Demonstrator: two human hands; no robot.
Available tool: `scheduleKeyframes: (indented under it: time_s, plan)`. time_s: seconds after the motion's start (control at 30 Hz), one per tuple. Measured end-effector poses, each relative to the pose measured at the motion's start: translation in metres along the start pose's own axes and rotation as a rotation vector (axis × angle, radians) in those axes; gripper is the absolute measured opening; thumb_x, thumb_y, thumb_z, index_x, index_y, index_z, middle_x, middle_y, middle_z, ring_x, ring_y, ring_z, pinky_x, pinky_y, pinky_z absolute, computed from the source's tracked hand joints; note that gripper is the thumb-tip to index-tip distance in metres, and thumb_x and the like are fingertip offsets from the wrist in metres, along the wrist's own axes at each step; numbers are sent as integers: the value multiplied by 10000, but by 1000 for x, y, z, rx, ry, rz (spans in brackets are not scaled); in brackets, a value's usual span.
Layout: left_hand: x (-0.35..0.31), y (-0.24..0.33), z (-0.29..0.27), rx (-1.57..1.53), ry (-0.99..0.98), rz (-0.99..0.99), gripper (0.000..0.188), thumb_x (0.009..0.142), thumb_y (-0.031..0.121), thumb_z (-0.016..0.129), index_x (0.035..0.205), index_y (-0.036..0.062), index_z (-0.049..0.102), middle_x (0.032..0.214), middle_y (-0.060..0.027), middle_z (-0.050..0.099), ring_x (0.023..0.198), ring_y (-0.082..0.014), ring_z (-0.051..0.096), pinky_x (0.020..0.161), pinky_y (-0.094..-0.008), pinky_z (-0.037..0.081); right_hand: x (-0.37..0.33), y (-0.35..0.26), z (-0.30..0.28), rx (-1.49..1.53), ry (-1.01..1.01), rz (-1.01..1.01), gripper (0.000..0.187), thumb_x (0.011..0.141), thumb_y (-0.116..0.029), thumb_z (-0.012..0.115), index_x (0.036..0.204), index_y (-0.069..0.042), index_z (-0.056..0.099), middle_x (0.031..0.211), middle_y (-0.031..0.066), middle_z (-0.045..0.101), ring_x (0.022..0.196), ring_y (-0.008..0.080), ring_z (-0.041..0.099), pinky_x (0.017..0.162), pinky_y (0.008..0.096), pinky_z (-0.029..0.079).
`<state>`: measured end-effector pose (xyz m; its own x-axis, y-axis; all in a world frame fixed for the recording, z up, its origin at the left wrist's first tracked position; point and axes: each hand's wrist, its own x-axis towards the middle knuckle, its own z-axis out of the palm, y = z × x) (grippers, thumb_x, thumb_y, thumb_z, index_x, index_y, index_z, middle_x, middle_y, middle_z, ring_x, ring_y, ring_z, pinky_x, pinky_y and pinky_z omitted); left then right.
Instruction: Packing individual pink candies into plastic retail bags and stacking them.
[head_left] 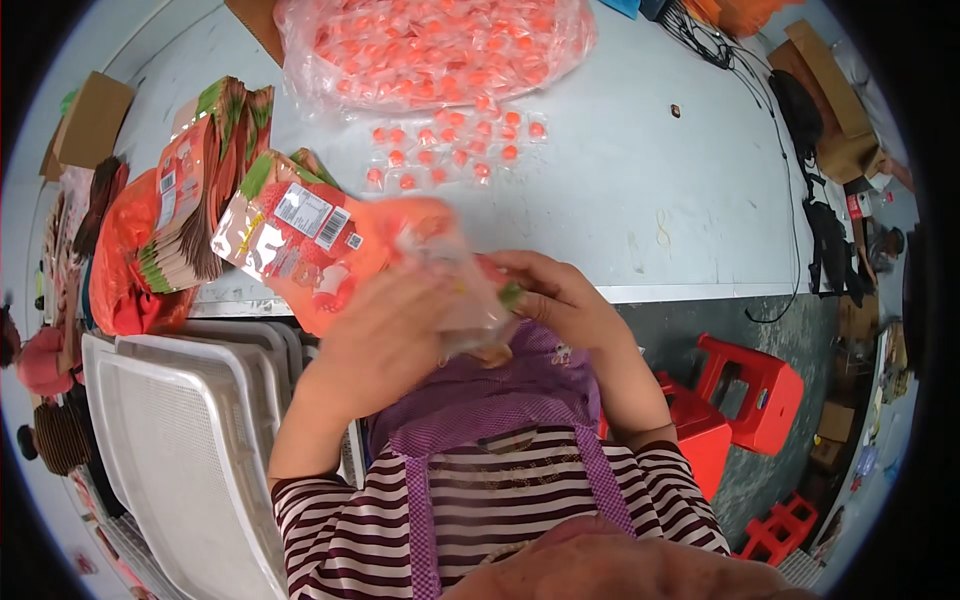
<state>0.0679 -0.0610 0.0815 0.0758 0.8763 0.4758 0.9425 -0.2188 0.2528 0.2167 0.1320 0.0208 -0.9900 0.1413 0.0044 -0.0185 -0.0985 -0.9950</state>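
Head view: holds blurred, translucent, pinkish pouch (472, 300) with greenish patch toward three o'clock, clamped there in right grip (560, 300); cannot tell closure of left grip (385, 330).

stacked pouches (190, 185), a bulk bag of wrapped pieces (430, 50) and plastic trays (180, 460) mark a packing workshop.

On your left, several pale mesh trays (180, 450) stand close together beside the table (620, 210), with a cardboard box (95, 118) farther up that side. To your right, red plastic stools (782, 402) stand on the dark floor (665, 335). Black cables (700, 38) run along the tabletop's right side; nearer its middle lies a small dark object (675, 111).
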Motion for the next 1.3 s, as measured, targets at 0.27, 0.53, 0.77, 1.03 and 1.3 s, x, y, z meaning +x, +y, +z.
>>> scheduleKeyframes:
  time_s: [0.27,0.53,0.77,1.03,1.3]
  plan:
    - [-90,-100,41,-601,623,-1034,46,873,41,543,906,9,538,975,-95,627,912,-194,618,792,-283,486,138,30,-84,-1161,519,-367,556,792,-222,658,1287,-94,438,1209,191,478,1082,337,489,897,390,428]
    - [-84,-125,64,-1107,1099,-1027,270,853,-11,506,1118,33,531,1050,-89,617,881,-162,623,731,-277,522,228,55,-108,-1282,569,-52,242,794,-120,560,1031,-76,533,1083,224,511,928,397,538,820,460,444]
    - [-83,-123,58,-521,659,-1307,173,870,149,524,1015,57,550,808,-9,548,696,-118,504,638,-277,433,255,68,-120,-1357,582,-258,189,731,-72,518,906,-54,587,870,143,600,902,339,551,799,429,442]
    - [-84,-137,78,-839,895,-991,110,910,148,550,930,41,530,761,32,521,671,-32,437,572,-206,381,205,24,-123,-1316,152,0,244,831,-168,493,1034,-52,563,986,187,571,967,374,533,803,433,445]
    - [-94,-136,72,-660,845,-1083,169,889,153,501,994,38,567,823,-14,553,724,-102,486,662,-259,411,271,48,-118,-1692,620,-281,520,848,-498,476,1203,-126,548,1243,208,485,1170,390,424,984,549,306]
